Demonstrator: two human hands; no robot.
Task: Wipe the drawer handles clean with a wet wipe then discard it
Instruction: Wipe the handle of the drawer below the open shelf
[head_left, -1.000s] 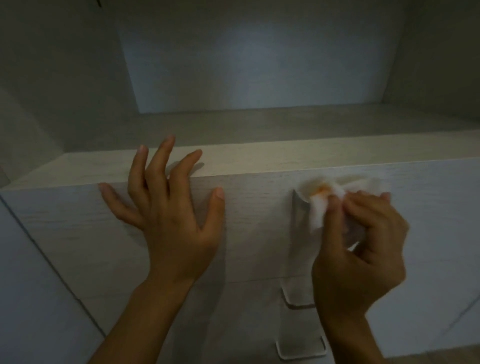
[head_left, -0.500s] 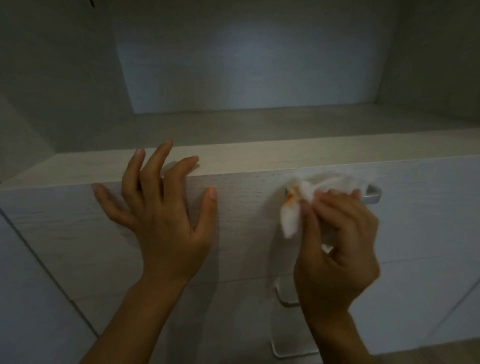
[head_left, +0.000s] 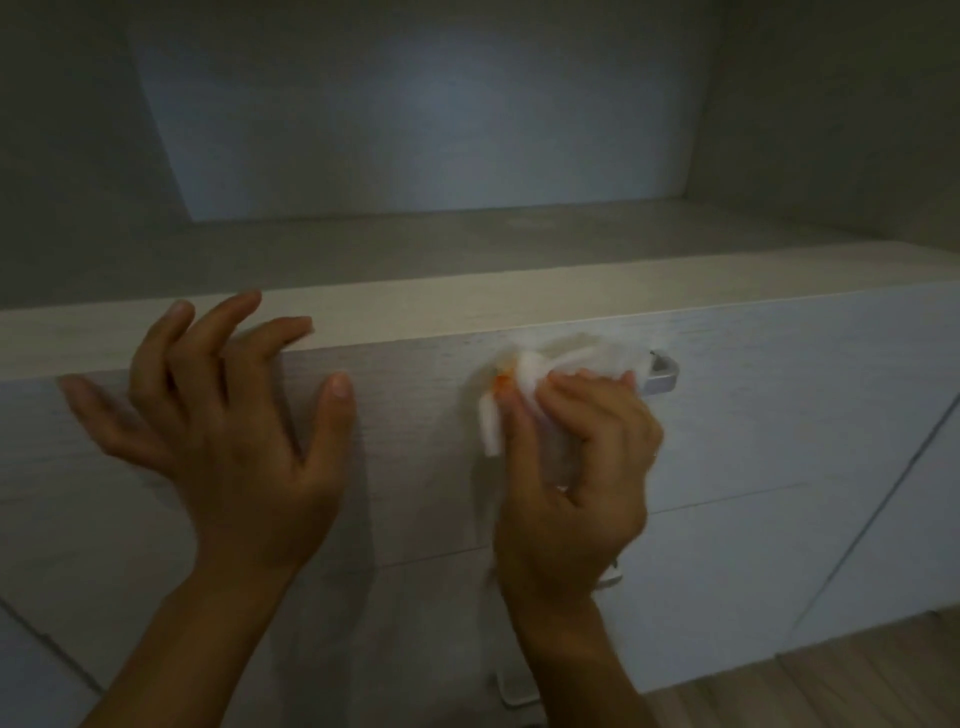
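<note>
Dim light, soft focus.

Far left: left hand (head_left: 218, 431), fingers spread wide, holding nothing. The fingertips rest on the pale ledge (head_left: 467, 306) above the drawers. The thumb presses on the top drawer front (head_left: 779, 405), and the little finger is splayed out to the far side. Beyond the fingertips I see an open recess with a pale back panel (head_left: 415, 104).

Right of that thumb is a bare stretch of drawer front, then the wet wipe (head_left: 540, 371). It is white and bunched, with an orange smear on the edge nearest the left hand. The right hand (head_left: 576, 478) sits just below it, fingers and thumb curled round the wipe, pressing it against the top handle (head_left: 662, 376). The wipe covers most of that handle. Only the metal end sticks out past the right fingertips, on the side away from the left hand. A tail of wipe hangs beside the right thumb.

At the heel of the right hand a corner of the second handle (head_left: 613, 578) shows; the palm hides the rest. Lower, beside the right forearm, is part of a third handle (head_left: 514, 693), mostly hidden.

Far right and low, past the right forearm: wood floor (head_left: 857, 680).
</note>
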